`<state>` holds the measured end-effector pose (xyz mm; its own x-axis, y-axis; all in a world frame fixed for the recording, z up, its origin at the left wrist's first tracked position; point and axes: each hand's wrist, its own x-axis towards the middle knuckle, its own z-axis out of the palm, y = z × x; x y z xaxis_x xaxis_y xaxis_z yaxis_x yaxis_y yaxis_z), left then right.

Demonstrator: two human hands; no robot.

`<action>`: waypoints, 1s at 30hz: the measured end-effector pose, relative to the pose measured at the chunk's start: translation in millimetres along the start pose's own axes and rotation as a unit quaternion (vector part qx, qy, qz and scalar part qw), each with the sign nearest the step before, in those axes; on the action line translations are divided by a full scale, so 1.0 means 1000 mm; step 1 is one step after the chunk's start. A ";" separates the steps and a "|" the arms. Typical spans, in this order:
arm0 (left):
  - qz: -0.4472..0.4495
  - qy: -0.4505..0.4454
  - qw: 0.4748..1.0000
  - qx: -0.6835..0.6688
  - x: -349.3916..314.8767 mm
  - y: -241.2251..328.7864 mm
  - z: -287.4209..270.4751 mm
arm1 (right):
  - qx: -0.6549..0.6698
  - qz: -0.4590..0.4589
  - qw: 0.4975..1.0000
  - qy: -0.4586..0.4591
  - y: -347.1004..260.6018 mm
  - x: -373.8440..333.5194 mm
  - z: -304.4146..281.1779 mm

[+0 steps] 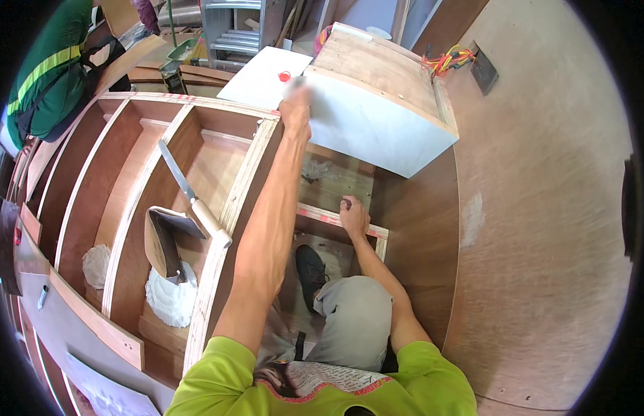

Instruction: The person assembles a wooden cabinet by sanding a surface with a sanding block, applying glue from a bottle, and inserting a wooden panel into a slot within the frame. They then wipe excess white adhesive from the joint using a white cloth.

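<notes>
Left hand (pixel 295 114) reaches far forward, at the far corner of the shelved plywood frame (pixel 228 220), right beside the white-faced box (pixel 374 123). Fingertips blurred; grip looks closed up, but cannot tell what, if anything, it holds.

Right hand (pixel 354 218) is nearer the body, at the short crosspiece (pixel 322 215) with pinkish edge marks. Fingers curled, grip narrow; a small dark spot shows at the fingertips, can't tell if it's a held item.

White-faced box sits ahead, bare wood side up, white side toward the person. White panel (pixel 256 73) just left of it, red round item (pixel 284 76) on top. Orange and yellow wires (pixel 450 61) by a dark wall box (pixel 484 72), near the box's right end.

Plywood frame lies on the left, divided into compartments. Saw-like blade tool with a pale handle (pixel 210 220) lies across its dividers. Below it, an open brown bag (pixel 162 244) against a white bag (pixel 171 297); crumpled clear plastic (pixel 97 266) one compartment left.

Dark shoe (pixel 309 274) inside the gap below the crosspiece. Metal ladder (pixel 235 35) at back; co-worker in green (pixel 50 73), upper left.
</notes>
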<state>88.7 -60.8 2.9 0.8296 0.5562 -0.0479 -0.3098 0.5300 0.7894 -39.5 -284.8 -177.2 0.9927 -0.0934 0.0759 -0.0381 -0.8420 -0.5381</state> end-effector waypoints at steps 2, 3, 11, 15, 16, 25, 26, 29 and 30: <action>0.007 -0.010 1.000 0.008 0.002 -0.001 -0.001 | -0.002 0.001 1.000 -0.004 0.001 0.001 -0.002; 0.012 -0.013 1.000 0.012 0.003 -0.001 -0.002 | -0.002 -0.001 1.000 -0.007 -0.001 0.002 -0.002; 0.008 0.047 0.999 -0.016 -0.013 0.003 -0.001 | 0.003 0.002 1.000 -0.002 0.010 0.004 0.000; 0.012 0.009 1.000 -0.013 -0.011 0.008 0.001 | 0.013 0.000 1.000 -0.006 0.003 0.003 0.000; -0.004 0.003 1.000 -0.029 -0.013 0.009 0.004 | 0.010 0.002 1.000 -0.004 0.007 0.004 -0.001; -0.093 -0.029 0.995 -0.035 -0.026 0.024 0.002 | 0.001 -0.006 1.000 0.000 0.008 0.002 -0.001; -0.094 -0.030 0.995 -0.031 -0.027 0.023 0.002 | 0.003 -0.006 1.000 0.002 0.010 0.002 -0.001; -0.097 -0.039 0.994 -0.030 -0.025 0.019 0.000 | -0.003 -0.008 1.000 0.009 0.014 0.003 -0.002; -0.099 -0.043 0.994 -0.032 -0.024 0.017 -0.002 | -0.008 -0.008 1.000 0.012 0.015 0.004 -0.002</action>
<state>63.0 -64.3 16.1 0.9129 0.3817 -0.1447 -0.1622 0.6645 0.7294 -36.0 -298.7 -183.1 0.9903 -0.0915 0.1043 -0.0237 -0.8523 -0.5225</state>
